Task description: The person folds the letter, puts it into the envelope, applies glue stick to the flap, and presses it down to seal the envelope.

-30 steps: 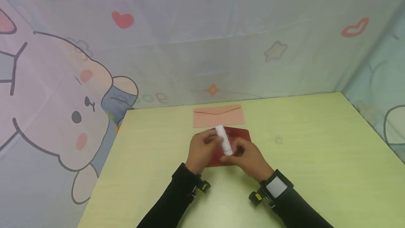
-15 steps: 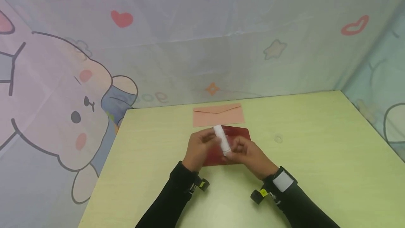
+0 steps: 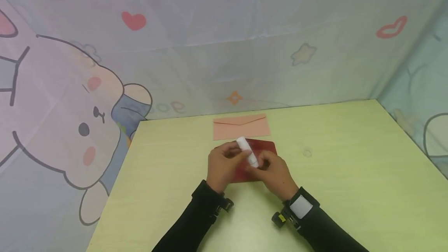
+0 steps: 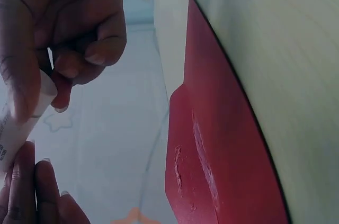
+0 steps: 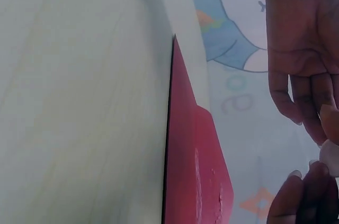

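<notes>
A white glue stick [image 3: 243, 143] is held slanted above a red envelope [image 3: 266, 146]. My left hand [image 3: 222, 166] grips its upper part between thumb and fingers. My right hand [image 3: 276, 173] pinches its lower end; in the left wrist view the right thumb lies across the white glue stick [image 4: 46, 92] near that end. Beneath both hands the red envelope [image 4: 222, 128] lies on the table, its flap open, with whitish streaks of glue [image 4: 204, 155] along the flap. The hands cover part of the envelope in the head view.
A pink envelope [image 3: 241, 130] with a pointed flap lies behind the red one, near the back edge of the pale yellow table [image 3: 350, 174]. A small, clear ring-like thing [image 3: 307, 152] lies to the right. Printed cloth [image 3: 210, 30] hangs behind the table.
Half a second ago my right hand was slightly lower and farther right; it has come back in to the left. The glue stick stays in the hands, its lower end shifted a little up and right.
</notes>
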Demonstrator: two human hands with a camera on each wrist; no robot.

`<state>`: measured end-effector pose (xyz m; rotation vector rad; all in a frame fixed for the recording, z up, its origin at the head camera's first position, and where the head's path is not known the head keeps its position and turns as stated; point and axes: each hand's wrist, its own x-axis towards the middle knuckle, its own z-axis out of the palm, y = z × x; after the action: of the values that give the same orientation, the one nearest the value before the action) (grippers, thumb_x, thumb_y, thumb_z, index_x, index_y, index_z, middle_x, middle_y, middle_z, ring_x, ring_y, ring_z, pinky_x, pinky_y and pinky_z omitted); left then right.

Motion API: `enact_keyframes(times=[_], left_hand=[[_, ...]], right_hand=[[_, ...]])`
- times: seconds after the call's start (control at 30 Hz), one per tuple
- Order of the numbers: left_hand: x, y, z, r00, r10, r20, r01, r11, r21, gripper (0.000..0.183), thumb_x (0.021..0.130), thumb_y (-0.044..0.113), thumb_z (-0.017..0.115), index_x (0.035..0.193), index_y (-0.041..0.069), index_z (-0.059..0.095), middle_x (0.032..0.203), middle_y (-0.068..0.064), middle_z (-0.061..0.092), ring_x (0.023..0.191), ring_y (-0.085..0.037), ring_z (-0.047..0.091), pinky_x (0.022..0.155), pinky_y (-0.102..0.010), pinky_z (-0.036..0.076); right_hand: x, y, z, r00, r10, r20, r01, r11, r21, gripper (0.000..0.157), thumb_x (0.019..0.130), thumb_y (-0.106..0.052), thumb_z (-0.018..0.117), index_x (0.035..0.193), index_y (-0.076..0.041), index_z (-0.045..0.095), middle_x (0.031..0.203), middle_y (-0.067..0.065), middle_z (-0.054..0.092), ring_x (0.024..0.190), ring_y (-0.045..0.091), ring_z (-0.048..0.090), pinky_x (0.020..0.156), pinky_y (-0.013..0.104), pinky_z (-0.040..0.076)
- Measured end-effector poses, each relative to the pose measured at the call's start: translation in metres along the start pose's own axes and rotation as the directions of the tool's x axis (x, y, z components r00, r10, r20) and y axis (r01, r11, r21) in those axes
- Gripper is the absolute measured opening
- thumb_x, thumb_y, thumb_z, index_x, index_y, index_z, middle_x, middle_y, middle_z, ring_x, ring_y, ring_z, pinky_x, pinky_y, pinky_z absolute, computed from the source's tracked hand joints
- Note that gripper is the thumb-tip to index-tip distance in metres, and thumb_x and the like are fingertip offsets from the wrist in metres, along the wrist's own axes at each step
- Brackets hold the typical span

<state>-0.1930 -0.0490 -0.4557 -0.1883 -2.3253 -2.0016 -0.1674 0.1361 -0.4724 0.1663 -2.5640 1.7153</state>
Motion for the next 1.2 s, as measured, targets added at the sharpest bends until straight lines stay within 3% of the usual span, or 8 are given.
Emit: enact_keyframes(times=[0.13, 0.23, 0.33, 0.6, 0.77, 0.9, 1.07, 1.2], left_hand=[[0.000, 0.000, 0.000, 1.000, -0.009, 0.010, 0.009, 1.000, 0.001, 0.027, 0.094, 0.028, 0.094, 0.119, 0.017, 0.088, 0.108, -0.008, 0.089, 0.103, -0.015, 0.085, 0.094, -0.034, 0.066], [0.000, 0.000, -0.001, 0.999, -0.019, 0.027, 0.019, 1.000, 0.007, 0.028, 0.095, 0.030, 0.094, 0.119, 0.016, 0.087, 0.110, -0.008, 0.089, 0.104, -0.014, 0.084, 0.096, -0.036, 0.066], [0.000, 0.000, -0.001, 0.999, -0.021, 0.041, 0.020, 1.000, 0.020, 0.029, 0.096, 0.030, 0.093, 0.120, 0.016, 0.087, 0.111, -0.008, 0.089, 0.106, -0.015, 0.084, 0.097, -0.036, 0.066], [0.005, 0.001, -0.013, 1.000, 0.017, 0.018, -0.019, 0.988, 0.151, 0.034, 0.100, 0.037, 0.089, 0.126, 0.016, 0.087, 0.113, -0.006, 0.090, 0.110, -0.022, 0.086, 0.101, -0.044, 0.067], [0.013, -0.001, -0.039, 0.995, 0.052, -0.082, -0.026, 0.955, 0.296, 0.030, 0.109, 0.037, 0.077, 0.128, 0.015, 0.086, 0.116, -0.007, 0.089, 0.115, -0.028, 0.084, 0.099, -0.053, 0.068], [0.019, -0.012, -0.061, 0.991, 0.051, -0.127, 0.003, 0.917, 0.398, 0.030, 0.112, 0.028, 0.070, 0.131, 0.011, 0.084, 0.119, -0.011, 0.088, 0.114, -0.033, 0.083, 0.092, -0.051, 0.068], [0.021, -0.025, -0.078, 0.987, -0.005, -0.160, 0.078, 0.888, 0.453, 0.030, 0.110, 0.023, 0.068, 0.132, 0.009, 0.083, 0.123, -0.016, 0.087, 0.111, -0.037, 0.083, 0.085, -0.044, 0.064], [0.022, -0.030, -0.081, 0.986, -0.029, -0.161, 0.103, 0.876, 0.471, 0.031, 0.108, 0.020, 0.067, 0.132, 0.008, 0.083, 0.123, -0.017, 0.087, 0.109, -0.036, 0.082, 0.080, -0.036, 0.059]], right_hand=[[-0.002, -0.001, -0.004, 0.999, -0.019, 0.045, 0.021, 1.000, -0.024, 0.032, 0.099, -0.021, 0.089, 0.095, -0.009, 0.059, 0.093, 0.005, 0.066, 0.088, 0.015, 0.063, 0.075, 0.026, 0.052], [-0.003, -0.001, -0.009, 0.997, -0.029, 0.071, 0.033, 0.998, -0.050, 0.024, 0.105, -0.027, 0.083, 0.115, -0.010, 0.069, 0.103, 0.005, 0.080, 0.097, 0.016, 0.075, 0.084, 0.029, 0.059], [-0.003, -0.003, -0.014, 0.995, -0.047, 0.084, 0.053, 0.996, -0.068, 0.033, 0.107, -0.030, 0.081, 0.132, -0.009, 0.076, 0.114, 0.007, 0.087, 0.103, 0.020, 0.084, 0.089, 0.030, 0.064], [-0.001, 0.002, -0.040, 0.998, -0.056, 0.018, 0.059, 0.973, -0.223, 0.028, 0.101, -0.025, 0.088, 0.123, -0.007, 0.086, 0.110, 0.011, 0.088, 0.098, 0.025, 0.085, 0.077, 0.029, 0.063], [0.002, 0.016, -0.071, 0.999, -0.023, -0.049, 0.000, 0.903, -0.430, 0.033, 0.099, -0.027, 0.087, 0.119, 0.000, 0.085, 0.101, 0.015, 0.087, 0.088, 0.026, 0.082, 0.066, 0.031, 0.055], [0.006, 0.031, -0.089, 0.996, -0.037, -0.082, -0.015, 0.831, -0.556, 0.034, 0.097, -0.028, 0.087, 0.114, 0.002, 0.085, 0.095, 0.015, 0.086, 0.080, 0.026, 0.078, 0.063, 0.032, 0.051], [0.007, 0.043, -0.100, 0.993, -0.007, -0.120, -0.068, 0.791, -0.609, 0.035, 0.096, -0.027, 0.086, 0.108, 0.005, 0.083, 0.088, 0.017, 0.084, 0.072, 0.026, 0.074, 0.057, 0.034, 0.050], [0.010, 0.047, -0.103, 0.992, 0.042, -0.122, -0.110, 0.766, -0.634, 0.036, 0.097, -0.025, 0.085, 0.107, 0.009, 0.080, 0.082, 0.016, 0.081, 0.066, 0.024, 0.067, 0.054, 0.034, 0.048]])
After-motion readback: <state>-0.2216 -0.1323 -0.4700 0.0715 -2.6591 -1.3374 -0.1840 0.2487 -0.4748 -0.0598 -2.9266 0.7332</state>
